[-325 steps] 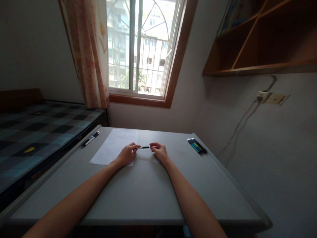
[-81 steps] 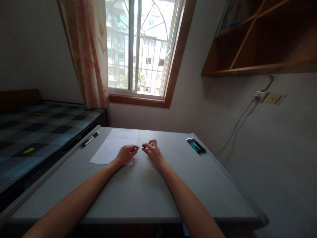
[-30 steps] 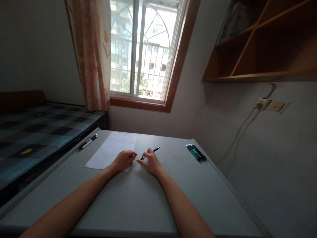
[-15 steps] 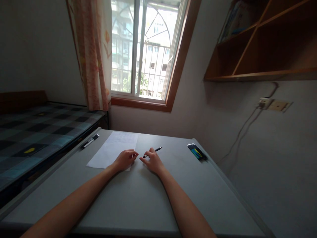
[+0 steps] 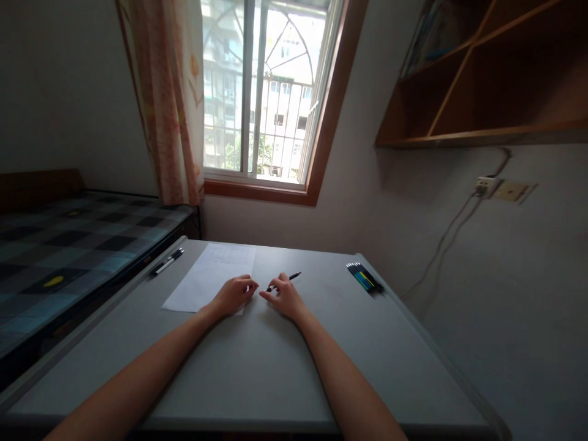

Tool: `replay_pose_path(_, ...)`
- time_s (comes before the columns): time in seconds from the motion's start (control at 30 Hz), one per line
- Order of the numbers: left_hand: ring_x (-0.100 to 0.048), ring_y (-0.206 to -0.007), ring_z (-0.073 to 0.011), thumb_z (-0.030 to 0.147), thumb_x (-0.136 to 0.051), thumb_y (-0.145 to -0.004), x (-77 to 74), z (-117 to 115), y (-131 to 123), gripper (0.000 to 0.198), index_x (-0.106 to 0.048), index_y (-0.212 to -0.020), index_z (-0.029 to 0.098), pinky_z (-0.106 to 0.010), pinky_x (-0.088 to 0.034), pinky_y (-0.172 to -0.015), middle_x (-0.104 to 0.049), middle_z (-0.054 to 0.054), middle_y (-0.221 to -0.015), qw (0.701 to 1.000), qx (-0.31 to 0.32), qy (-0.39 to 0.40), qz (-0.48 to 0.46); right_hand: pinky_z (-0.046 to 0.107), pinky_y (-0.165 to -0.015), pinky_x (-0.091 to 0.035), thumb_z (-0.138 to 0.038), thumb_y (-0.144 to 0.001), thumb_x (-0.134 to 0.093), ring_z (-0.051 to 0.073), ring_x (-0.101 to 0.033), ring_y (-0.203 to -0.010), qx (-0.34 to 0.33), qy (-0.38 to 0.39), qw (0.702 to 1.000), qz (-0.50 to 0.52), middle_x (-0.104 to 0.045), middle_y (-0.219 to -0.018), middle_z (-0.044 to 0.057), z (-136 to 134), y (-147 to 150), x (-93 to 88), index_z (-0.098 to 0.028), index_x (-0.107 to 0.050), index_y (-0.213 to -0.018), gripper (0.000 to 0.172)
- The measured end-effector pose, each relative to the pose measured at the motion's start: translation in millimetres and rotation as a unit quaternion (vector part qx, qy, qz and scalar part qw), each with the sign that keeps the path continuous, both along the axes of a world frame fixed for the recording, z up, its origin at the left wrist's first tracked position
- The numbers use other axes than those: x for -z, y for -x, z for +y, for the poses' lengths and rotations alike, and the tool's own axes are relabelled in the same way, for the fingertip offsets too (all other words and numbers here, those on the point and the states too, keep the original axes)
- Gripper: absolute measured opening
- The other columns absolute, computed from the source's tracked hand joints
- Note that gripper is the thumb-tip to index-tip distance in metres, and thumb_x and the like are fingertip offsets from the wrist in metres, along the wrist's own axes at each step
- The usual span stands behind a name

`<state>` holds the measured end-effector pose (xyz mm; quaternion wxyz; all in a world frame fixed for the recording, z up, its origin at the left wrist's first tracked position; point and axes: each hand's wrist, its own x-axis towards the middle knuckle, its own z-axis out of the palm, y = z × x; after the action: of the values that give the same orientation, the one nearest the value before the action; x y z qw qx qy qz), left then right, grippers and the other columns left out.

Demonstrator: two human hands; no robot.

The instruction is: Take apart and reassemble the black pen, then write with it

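Note:
My right hand (image 5: 285, 299) is closed round a dark pen (image 5: 294, 276). One end of the pen sticks out past the fingers to the upper right; the other shows near the thumb. Just to the left, my left hand (image 5: 234, 295) rests on the lower right part of a white sheet of paper (image 5: 197, 285). Its fingers are curled together at the tips, and whatever may be between them is too small to make out. The fingertips of both hands face each other with a small gap. Faint lines of print or writing show near the top of the sheet.
The hands and paper are on a grey table (image 5: 248, 373). Several dark pens with coloured parts (image 5: 365, 279) lie side by side near its right edge. More pens (image 5: 167, 263) lie along the left edge. A checked bed (image 5: 92, 245) stands left, a wall shelf (image 5: 459, 138) hangs upper right.
The camera view has shifted very slightly. Both hands and the pen keep nearly the same places and poses.

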<state>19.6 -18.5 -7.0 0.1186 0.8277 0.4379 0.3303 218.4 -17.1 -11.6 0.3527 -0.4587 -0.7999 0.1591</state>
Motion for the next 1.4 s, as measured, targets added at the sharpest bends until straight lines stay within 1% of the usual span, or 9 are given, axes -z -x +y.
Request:
replay_pose_path(0.17,-0.049,-0.057,-0.0075,0.029,-0.048,-0.082,1.2,1.4,1.0,0.021,-0.068,-0.082,0.021,-0.02,-0.039,-0.06,-0.057,0.0,-0.075,1.0,0.006,-0.014,0.002,0.025,-0.067,-0.041,-0.044,-0.071,-0.065,0.009,-0.045,-0.063,-0.007,0.006,1.0,0.0,-0.043,-0.08,-0.001,-1.1,0.2,-1.4,-0.018,-0.061,-0.077,0.027)
replay_pose_path(0.3,-0.049,-0.057,-0.0076,0.03,-0.047,-0.083,0.5,1.2,1.3,0.022,-0.067,-0.083,0.021,-0.02,-0.04,-0.061,-0.057,0.0,-0.077,1.0,0.01,-0.015,0.009,0.026,-0.069,-0.039,-0.036,-0.075,-0.063,0.01,-0.044,-0.066,-0.005,-0.005,1.0,-0.022,-0.043,-0.079,-0.001,-3.7,1.3,-4.6,-0.019,-0.063,-0.078,0.017)
replay_pose_path(0.37,-0.049,-0.058,-0.0078,0.031,-0.046,-0.083,-0.4,0.3,1.2,0.023,-0.067,-0.084,0.021,-0.02,-0.04,-0.061,-0.057,0.0,-0.077,1.0,0.01,-0.012,0.011,0.026,-0.07,-0.038,-0.035,-0.076,-0.061,0.01,-0.044,-0.067,-0.005,-0.01,0.999,-0.037,-0.043,-0.078,-0.001,-4.9,2.0,-5.6,-0.02,-0.063,-0.079,0.015)
replay_pose_path(0.6,-0.048,-0.057,-0.008,0.029,-0.044,-0.083,-0.6,-1.2,0.1,0.024,-0.067,-0.09,0.021,-0.022,-0.04,-0.062,-0.057,-0.001,-0.08,1.0,0.007,-0.002,0.003,0.026,-0.069,-0.038,-0.044,-0.075,-0.061,0.01,-0.045,-0.065,0.0,-0.004,0.999,-0.038,-0.044,-0.079,0.0,-3.8,1.7,-2.3,-0.02,-0.063,-0.08,0.025)
replay_pose_path(0.8,-0.048,-0.057,-0.0079,0.03,-0.046,-0.083,1.3,0.0,-0.7,0.023,-0.067,-0.086,0.021,-0.021,-0.04,-0.061,-0.057,-0.001,-0.079,1.0,0.003,0.007,0.003,0.025,-0.067,-0.038,-0.042,-0.073,-0.063,0.01,-0.046,-0.065,-0.01,0.009,0.999,-0.05,-0.048,-0.08,0.0,-4.4,0.9,-2.7,-0.02,-0.064,-0.081,0.023)
replay_pose_path(0.93,-0.049,-0.059,-0.0084,0.029,-0.047,-0.082,-1.6,-2.5,-1.4,0.022,-0.068,-0.084,0.021,-0.021,-0.039,-0.061,-0.058,-0.001,-0.079,1.0,0.005,0.007,0.003,0.025,-0.069,-0.037,-0.037,-0.075,-0.062,0.011,-0.048,-0.068,-0.014,-0.009,0.997,-0.069,-0.049,-0.078,0.0,-6.7,1.2,-5.3,-0.021,-0.065,-0.079,0.017)
replay_pose_path(1.0,-0.049,-0.059,-0.0083,0.029,-0.047,-0.082,-2.8,-3.5,-1.6,0.022,-0.068,-0.083,0.021,-0.021,-0.039,-0.06,-0.058,-0.001,-0.079,1.0,0.007,0.004,0.003,0.025,-0.069,-0.037,-0.037,-0.077,-0.06,0.011,-0.049,-0.069,-0.012,-0.014,0.997,-0.07,-0.05,-0.077,0.0,-6.8,1.2,-5.8,-0.021,-0.065,-0.078,0.016)
replay_pose_path(1.2,-0.049,-0.059,-0.0084,0.029,-0.047,-0.082,-2.6,-3.5,-2.5,0.022,-0.068,-0.083,0.021,-0.021,-0.039,-0.061,-0.057,-0.001,-0.078,1.0,-0.001,0.008,0.013,0.024,-0.065,-0.038,-0.048,-0.072,-0.062,0.01,-0.049,-0.065,-0.021,0.01,0.998,-0.055,-0.052,-0.079,0.0,-5.3,-0.1,-5.9,-0.02,-0.065,-0.077,0.029)
replay_pose_path(1.4,-0.051,-0.062,-0.0093,0.027,-0.048,-0.082,-3.1,-3.7,-2.9,0.022,-0.068,-0.086,0.021,-0.021,-0.04,-0.062,-0.06,-0.001,-0.08,1.0,0.003,0.019,0.007,0.025,-0.065,-0.038,-0.049,-0.072,-0.062,0.01,-0.049,-0.065,-0.022,0.009,0.999,-0.048,-0.053,-0.079,0.001,-5.4,-0.6,-5.6,-0.02,-0.065,-0.077,0.03)
